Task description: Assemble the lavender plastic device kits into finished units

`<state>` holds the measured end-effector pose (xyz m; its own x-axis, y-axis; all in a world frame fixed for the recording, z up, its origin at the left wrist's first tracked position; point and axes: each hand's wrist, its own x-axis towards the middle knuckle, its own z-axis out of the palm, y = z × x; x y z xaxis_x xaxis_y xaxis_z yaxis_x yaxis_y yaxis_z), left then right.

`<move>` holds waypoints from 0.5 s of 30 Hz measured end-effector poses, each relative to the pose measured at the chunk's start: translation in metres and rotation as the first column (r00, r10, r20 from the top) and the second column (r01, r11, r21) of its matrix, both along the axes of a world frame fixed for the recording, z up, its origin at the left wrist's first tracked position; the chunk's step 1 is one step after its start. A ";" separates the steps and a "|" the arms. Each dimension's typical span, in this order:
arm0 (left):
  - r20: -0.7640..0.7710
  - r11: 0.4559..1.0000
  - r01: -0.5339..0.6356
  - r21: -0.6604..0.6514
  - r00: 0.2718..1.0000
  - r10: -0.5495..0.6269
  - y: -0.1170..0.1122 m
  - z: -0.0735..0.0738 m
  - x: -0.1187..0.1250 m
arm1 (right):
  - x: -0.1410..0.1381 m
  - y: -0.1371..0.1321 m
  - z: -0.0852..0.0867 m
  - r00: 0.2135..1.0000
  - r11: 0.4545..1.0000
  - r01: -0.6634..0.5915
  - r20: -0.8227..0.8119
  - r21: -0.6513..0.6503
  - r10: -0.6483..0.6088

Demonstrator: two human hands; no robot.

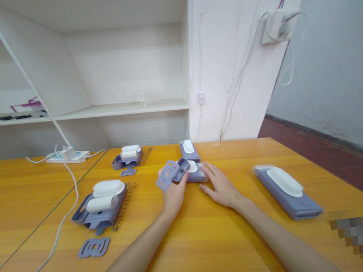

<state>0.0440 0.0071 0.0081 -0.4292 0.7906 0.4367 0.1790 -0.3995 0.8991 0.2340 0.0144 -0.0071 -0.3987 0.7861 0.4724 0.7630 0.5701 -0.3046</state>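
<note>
My left hand (172,193) is closed on a flat grey-purple slotted plate (166,177) and a small grey-purple housing piece (181,169), lifted just above the orange table (196,250). My right hand (220,186) lies beside it with fingers stretched out, fingertips touching a grey-purple device with a white round part (195,172) on the table. Another such device (189,149) lies just behind it.
A finished grey-purple unit with a white pad (287,189) lies at the right. Two opened units with white parts and springs (102,204) (128,157) lie at the left, with a loose slotted plate (94,247). A power strip (67,157) and white cable (62,223) cross the left side.
</note>
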 end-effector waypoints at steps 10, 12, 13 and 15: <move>0.065 0.984 0.165 -0.071 0.985 -0.161 0.009 -0.007 -0.005 | 0.003 -0.001 -0.001 0.969 0.995 -0.009 -0.247 -0.103 -0.017; 0.042 0.985 0.152 -0.085 0.988 -0.149 0.009 -0.007 -0.006 | 0.004 -0.002 0.001 0.961 0.993 -0.019 -0.276 -0.115 -0.014; 0.025 0.985 0.144 -0.095 0.990 -0.142 0.008 -0.006 -0.007 | 0.005 -0.003 0.002 0.959 0.993 -0.027 -0.284 -0.112 -0.006; -0.002 0.985 0.134 -0.109 0.991 -0.135 0.009 -0.007 -0.010 | 0.006 -0.003 0.003 0.956 0.994 -0.044 -0.293 -0.101 0.012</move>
<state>0.0343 0.0161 0.0015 -0.3124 0.8836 0.3489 0.1385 -0.3210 0.9369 0.2399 0.0109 -0.0037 -0.2785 0.8280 0.4867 0.6165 0.5427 -0.5705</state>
